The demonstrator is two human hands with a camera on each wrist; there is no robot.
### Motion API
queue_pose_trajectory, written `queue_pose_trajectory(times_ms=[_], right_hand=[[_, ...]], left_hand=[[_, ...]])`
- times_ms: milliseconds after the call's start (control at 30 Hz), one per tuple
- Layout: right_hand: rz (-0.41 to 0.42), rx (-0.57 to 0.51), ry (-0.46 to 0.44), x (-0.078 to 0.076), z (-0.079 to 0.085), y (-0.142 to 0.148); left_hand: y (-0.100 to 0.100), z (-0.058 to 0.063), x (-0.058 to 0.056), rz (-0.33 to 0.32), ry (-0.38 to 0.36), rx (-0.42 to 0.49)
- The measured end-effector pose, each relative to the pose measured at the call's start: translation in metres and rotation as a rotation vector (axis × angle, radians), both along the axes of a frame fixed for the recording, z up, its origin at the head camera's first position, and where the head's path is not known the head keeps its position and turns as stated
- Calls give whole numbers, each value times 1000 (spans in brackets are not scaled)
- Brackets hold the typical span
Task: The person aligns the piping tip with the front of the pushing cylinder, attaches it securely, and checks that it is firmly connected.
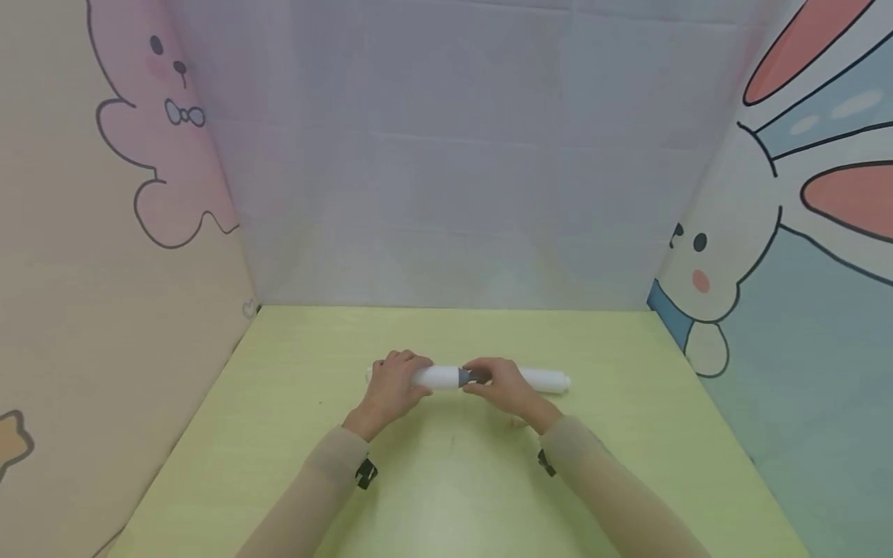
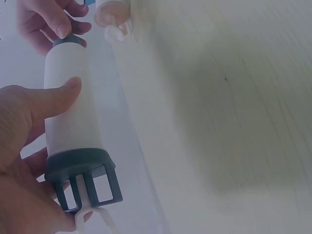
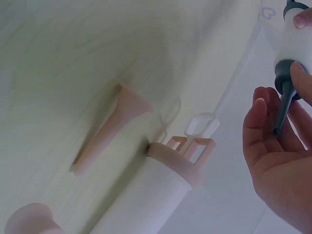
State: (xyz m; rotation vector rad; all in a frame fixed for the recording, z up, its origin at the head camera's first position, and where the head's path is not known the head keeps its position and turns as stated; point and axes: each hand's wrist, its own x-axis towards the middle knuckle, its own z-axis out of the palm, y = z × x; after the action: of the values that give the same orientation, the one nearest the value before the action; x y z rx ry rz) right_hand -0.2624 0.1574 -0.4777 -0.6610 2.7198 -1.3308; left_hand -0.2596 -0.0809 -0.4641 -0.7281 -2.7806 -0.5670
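A large syringe [image 1: 438, 377] with a white barrel and dark green ends is held level above the table. My left hand [image 1: 394, 384] grips its barrel, thumb along the side in the left wrist view. Beyond that hand is the dark green end frame [image 2: 80, 165], with openings and a white loop. At the opposite end, my right hand [image 1: 505, 384] pinches the dark green nozzle piece [image 3: 283, 109] between thumb and fingers. It meets the barrel; whether it is fully seated I cannot tell. Behind the right hand lies a second white syringe [image 3: 146, 200] with a pink end frame.
On the yellow-green table [image 1: 446, 480], a loose pink nozzle [image 3: 114, 124] lies beside the second syringe. Another rounded pink piece [image 3: 31, 219] shows at the right wrist view's lower left corner. A pale curtain [image 1: 460, 155] hangs behind the table, with cartoon-printed panels on both sides.
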Motion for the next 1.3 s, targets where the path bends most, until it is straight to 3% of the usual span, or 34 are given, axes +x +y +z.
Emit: queue_pose_trajectory(times_ms=[167,400,500,767,1033,1300], right_hand=[[-41,197,87,-3,0,-14],[-105,395,82,-3,-9,-31],[-94,388,102,-4,-15,-37],[-37,233,120,-7,-21,-50],[-51,322,125,-10,-42,-54],[-58,295,85,-11,-48,-56]], left_hand=[[-8,-5,-5,41,-48,-18],[-19,-13,-5,87,-83,-43],[-22,-16,-6,91,-92,-41],[-28,-23,-10,113,-106,-45],[-27,-37,-15,127,-152,-66],[-27,-44,-22,138,-167,-101]])
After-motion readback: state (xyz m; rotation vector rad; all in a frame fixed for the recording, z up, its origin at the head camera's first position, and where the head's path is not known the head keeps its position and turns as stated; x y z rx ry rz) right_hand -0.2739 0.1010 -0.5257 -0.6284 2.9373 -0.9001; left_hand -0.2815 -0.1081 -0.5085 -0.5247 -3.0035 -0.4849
